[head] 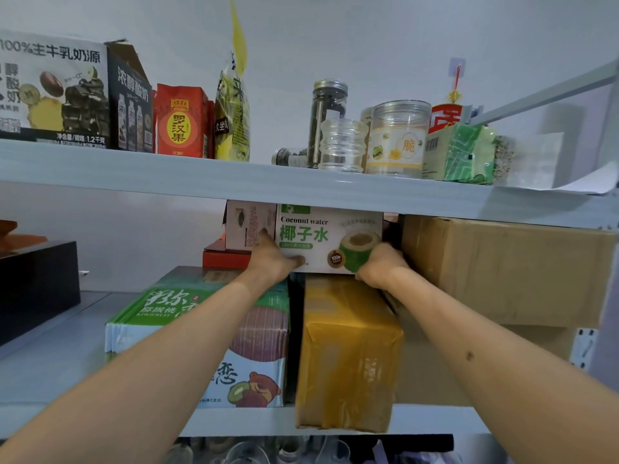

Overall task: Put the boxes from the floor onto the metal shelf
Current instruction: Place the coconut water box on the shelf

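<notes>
White "Coconut water" carton (330,241) goes onto metal shelf (301,189).
Left hand (273,259) and right hand (382,264) clasp its lower corners, fingers curled.

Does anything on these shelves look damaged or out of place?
Yes. The yellow-taped box juts past the shelf's front edge, its tape wrinkled. On the upper shelf, the black milk carton has a torn top flap.

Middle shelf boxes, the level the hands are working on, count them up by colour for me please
White coconut water box, held by the left hand and right hand: 1
Green-topped kiwifruit box: 1
Brown cardboard boxes, taped and large: 2
Pale pink box: 1
Red box: 1
Black box: 1
Total: 7
</notes>
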